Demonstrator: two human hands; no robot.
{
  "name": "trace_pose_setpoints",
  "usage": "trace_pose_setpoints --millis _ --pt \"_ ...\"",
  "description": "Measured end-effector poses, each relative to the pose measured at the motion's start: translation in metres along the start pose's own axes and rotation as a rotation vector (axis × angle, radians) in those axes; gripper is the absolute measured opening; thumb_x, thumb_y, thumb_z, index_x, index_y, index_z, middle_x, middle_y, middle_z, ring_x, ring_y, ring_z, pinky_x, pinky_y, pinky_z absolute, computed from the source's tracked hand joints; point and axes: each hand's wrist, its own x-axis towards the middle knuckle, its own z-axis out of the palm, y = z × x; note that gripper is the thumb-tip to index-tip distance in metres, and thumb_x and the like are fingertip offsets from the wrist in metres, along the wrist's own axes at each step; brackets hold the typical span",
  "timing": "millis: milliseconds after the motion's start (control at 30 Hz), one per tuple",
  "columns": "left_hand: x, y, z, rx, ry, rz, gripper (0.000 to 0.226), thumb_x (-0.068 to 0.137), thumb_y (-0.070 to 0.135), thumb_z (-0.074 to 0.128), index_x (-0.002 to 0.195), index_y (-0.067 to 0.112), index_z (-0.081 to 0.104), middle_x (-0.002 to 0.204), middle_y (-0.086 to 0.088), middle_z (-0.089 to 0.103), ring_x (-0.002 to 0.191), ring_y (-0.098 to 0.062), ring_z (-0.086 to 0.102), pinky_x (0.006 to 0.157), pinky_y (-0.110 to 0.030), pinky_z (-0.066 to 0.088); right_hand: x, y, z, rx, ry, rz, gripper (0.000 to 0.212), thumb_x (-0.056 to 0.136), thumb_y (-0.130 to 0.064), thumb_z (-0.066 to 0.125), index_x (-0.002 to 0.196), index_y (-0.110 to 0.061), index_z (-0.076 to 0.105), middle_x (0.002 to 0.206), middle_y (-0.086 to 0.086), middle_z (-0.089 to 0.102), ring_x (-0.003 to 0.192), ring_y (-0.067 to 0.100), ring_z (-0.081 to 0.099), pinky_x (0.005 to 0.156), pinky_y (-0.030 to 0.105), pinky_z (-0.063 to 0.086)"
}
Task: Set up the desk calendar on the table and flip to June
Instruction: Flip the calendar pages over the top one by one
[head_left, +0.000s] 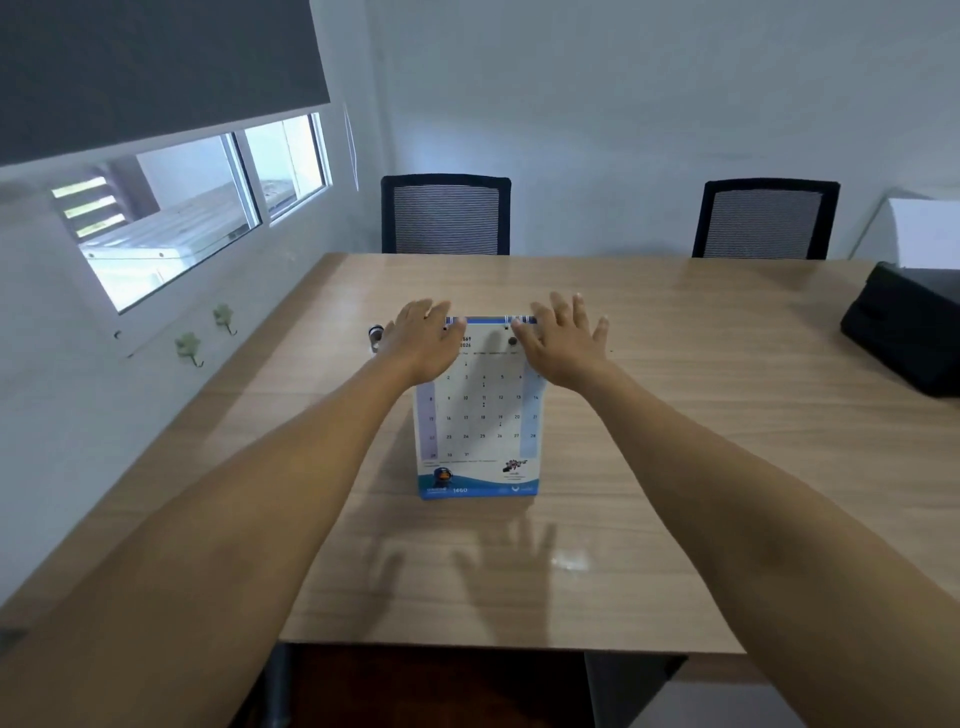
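Both hands, left (423, 338) and right (563, 340), fingers spread, rest at calendar's (480, 415) twelve-o'clock binding; it stands, flipping to June remains.

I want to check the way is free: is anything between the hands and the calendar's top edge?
Nothing visible. The left hand and right hand are spread open right at the binding of the standing calendar.
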Motion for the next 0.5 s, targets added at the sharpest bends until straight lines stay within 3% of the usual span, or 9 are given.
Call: trace_pose_setpoints --millis 100,200,267,367,433,500 --pt "-0.013 0.002 0.010 -0.298 0.151 -0.169 0.070 0.097 0.056 0.021 0.154 0.017 0.011 0.163 -0.006 0.007 0.151 -0.024 0.008 0.121 -0.045 0.013 -0.009 0.001 0.009 0.346 0.079 0.123 0.070 0.097 -0.056 0.018 0.154 -0.017 0.005 0.163 0.003 -0.010 0.150 0.022 -0.012 0.119 0.052 -0.003" --pt "-0.034 0.001 0.027 -0.692 0.168 -0.400 0.093 0.082 0.076 0.014 0.150 0.014 0.023 0.158 -0.010 0.025 0.143 -0.029 0.031 0.113 -0.052 0.030 -0.018 0.000 0.026 0.868 -0.030 0.285 0.071 0.095 -0.059 0.012 0.154 -0.021 0.002 0.162 -0.005 -0.013 0.150 0.017 -0.010 0.120 0.050 -0.001" --pt "-0.042 -0.005 0.041 -0.876 0.119 -0.446 0.105 0.067 0.088 0.006 0.147 0.025 0.033 0.153 -0.004 0.039 0.138 -0.028 0.040 0.108 -0.048 0.036 -0.028 -0.001 0.036 1.078 -0.148 0.320 0.079 0.088 -0.071 0.005 0.154 -0.028 0.009 0.162 -0.011 0.000 0.150 0.015 0.000 0.118 0.050 0.003" --pt "-0.039 -0.019 0.060 -0.964 0.051 -0.404 0.111 0.052 0.100 0.002 0.141 0.045 0.039 0.148 0.005 0.047 0.136 -0.026 0.043 0.111 -0.050 0.032 -0.040 -0.004 0.038 1.213 -0.206 0.307 0.074 0.093 -0.062 -0.003 0.148 -0.028 0.032 0.151 -0.005 0.033 0.141 0.015 0.025 0.117 0.044 0.013" --pt "-0.043 -0.018 0.056 -1.002 0.012 -0.389 0.112 0.052 0.099 0.000 0.142 0.044 0.038 0.147 0.003 0.049 0.137 -0.027 0.043 0.114 -0.052 0.029 -0.045 -0.005 0.039 1.232 -0.201 0.302 0.075 0.093 -0.062 -0.004 0.148 -0.028 0.034 0.156 0.000 0.032 0.145 0.022 0.023 0.117 0.043 0.014" --pt "-0.063 0.002 0.028 -1.036 -0.048 -0.384 0.099 0.069 0.088 -0.001 0.145 0.037 0.038 0.148 -0.001 0.048 0.140 -0.028 0.039 0.114 -0.050 0.026 -0.048 -0.005 0.039 1.244 -0.198 0.300 0.078 0.090 -0.066 -0.003 0.148 -0.029 0.033 0.158 0.001 0.028 0.147 0.023 0.019 0.119 0.043 0.012"
